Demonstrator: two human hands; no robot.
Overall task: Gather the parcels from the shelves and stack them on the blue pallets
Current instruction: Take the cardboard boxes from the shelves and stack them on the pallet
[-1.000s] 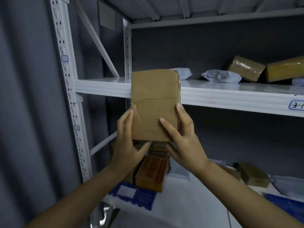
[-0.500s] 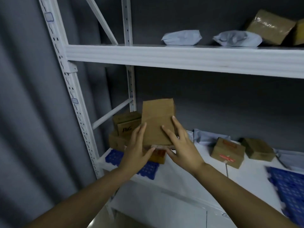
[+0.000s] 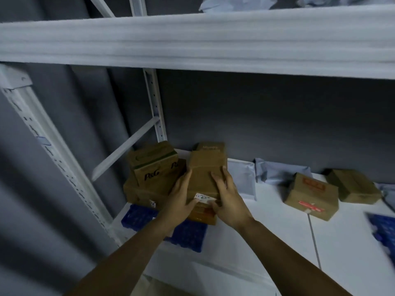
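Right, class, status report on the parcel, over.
Hands: left hand, right hand holding brown parcel. Parcel down at lower box on blue pallet. P&G box close beside, not blocking.

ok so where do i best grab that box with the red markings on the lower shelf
Take the red-marked box by its left and right side faces, coming from the front and above. It lies flat on the white shelf with both sides free; the brown box sits close behind its right corner.
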